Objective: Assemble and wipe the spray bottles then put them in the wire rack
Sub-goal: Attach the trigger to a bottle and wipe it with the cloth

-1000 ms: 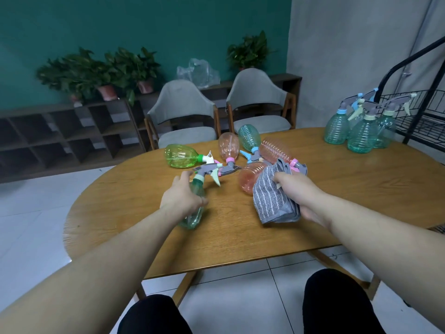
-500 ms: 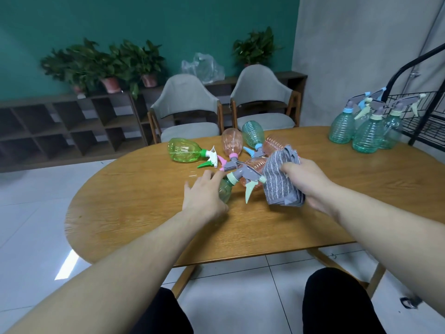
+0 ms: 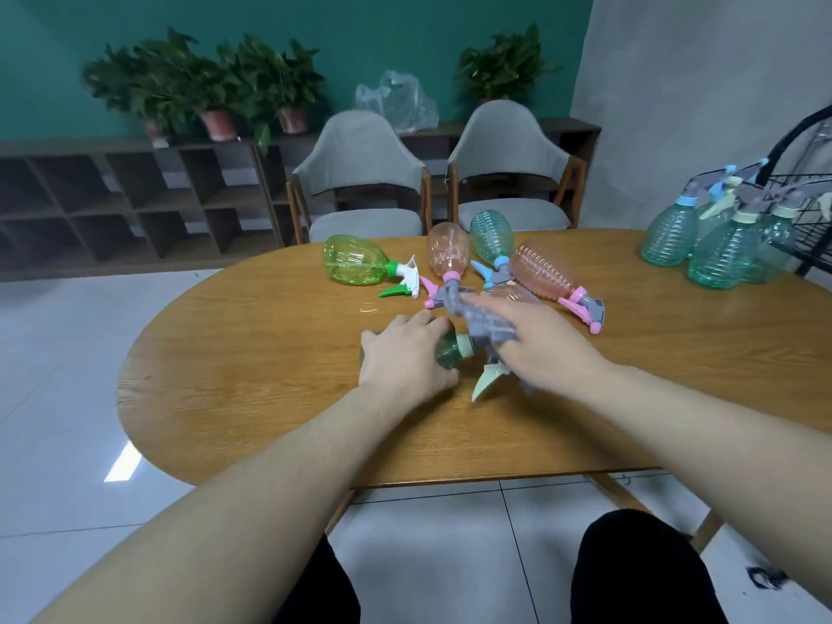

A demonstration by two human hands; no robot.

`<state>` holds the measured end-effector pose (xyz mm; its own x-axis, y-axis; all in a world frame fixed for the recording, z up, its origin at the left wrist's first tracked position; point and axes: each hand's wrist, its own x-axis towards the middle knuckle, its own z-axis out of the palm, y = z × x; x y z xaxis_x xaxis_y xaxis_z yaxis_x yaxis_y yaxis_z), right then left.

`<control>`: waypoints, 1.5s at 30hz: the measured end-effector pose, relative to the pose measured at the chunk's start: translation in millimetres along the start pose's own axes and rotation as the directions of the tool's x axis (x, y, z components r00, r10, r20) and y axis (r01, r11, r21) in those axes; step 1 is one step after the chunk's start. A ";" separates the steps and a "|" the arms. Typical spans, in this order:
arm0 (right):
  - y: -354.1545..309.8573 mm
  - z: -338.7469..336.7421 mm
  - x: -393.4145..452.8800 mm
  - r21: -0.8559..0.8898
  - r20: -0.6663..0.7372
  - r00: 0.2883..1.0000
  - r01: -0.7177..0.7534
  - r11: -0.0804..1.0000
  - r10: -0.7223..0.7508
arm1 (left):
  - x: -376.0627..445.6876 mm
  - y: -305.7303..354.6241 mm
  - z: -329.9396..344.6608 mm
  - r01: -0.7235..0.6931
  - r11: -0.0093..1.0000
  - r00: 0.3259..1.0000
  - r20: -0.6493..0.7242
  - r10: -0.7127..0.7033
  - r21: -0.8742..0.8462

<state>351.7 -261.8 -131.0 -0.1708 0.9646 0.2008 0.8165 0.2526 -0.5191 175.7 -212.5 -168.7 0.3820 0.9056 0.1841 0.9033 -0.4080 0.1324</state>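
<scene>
My left hand (image 3: 403, 355) grips a teal spray bottle (image 3: 450, 351) lying on the wooden table (image 3: 252, 380), covering most of its body. Its pale green trigger (image 3: 486, 380) points toward me. My right hand (image 3: 540, 349) holds a grey striped cloth (image 3: 484, 322) over the bottle's spray head. Behind lie a green bottle (image 3: 353, 265), two pink bottles (image 3: 448, 254) (image 3: 542, 272) and a teal one (image 3: 491, 238). Three teal bottles (image 3: 720, 252) stand at the far right beside the black wire rack (image 3: 806, 195).
Two grey chairs (image 3: 360, 182) stand behind the table. A low dark shelf (image 3: 135, 200) with potted plants runs along the green wall. My knees show below the table's near edge. A small black object (image 3: 765, 589) lies on the tiled floor at right.
My left hand has pulled the teal bottle nearer and turned it sideways. My right hand has carried the cloth from the pile onto the bottle's spray head.
</scene>
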 end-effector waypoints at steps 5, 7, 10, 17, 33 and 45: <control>22.0 4.1 -7.2 -0.348 0.224 0.958 0.252 0.903 -0.181 | 2.9 -3.3 -4.8 -0.009 0.999 0.999 0.032 0.011 -0.052; 26.2 -0.1 -11.5 -0.384 0.253 0.943 0.304 0.872 -0.217 | 5.5 -4.5 -6.6 0.001 0.997 0.999 0.054 0.003 -0.073; 29.0 -5.3 -20.8 -0.413 0.261 0.940 0.316 0.854 -0.222 | 10.5 -6.9 -8.1 0.006 0.996 0.997 0.078 0.001 -0.086; 23.9 -0.5 -37.8 -0.587 0.295 0.927 0.367 0.721 -0.231 | 18.1 -9.4 -9.2 0.011 0.991 0.994 0.105 0.003 -0.132; 20.8 -1.0 -37.9 -0.667 0.340 0.926 0.359 0.653 -0.163 | 19.1 -10.8 -10.0 0.000 0.991 0.995 0.103 0.014 -0.137; 2.6 1.5 10.3 -0.412 0.180 0.982 0.130 0.902 -0.060 | 20.0 -11.1 -9.6 -0.006 0.992 0.996 0.086 0.017 -0.129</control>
<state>351.3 -251.1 -131.6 -0.3157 0.9456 0.0788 0.9413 0.3226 -0.0992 171.5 -190.9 -157.1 0.4129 0.9051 0.1018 0.8684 -0.4249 0.2556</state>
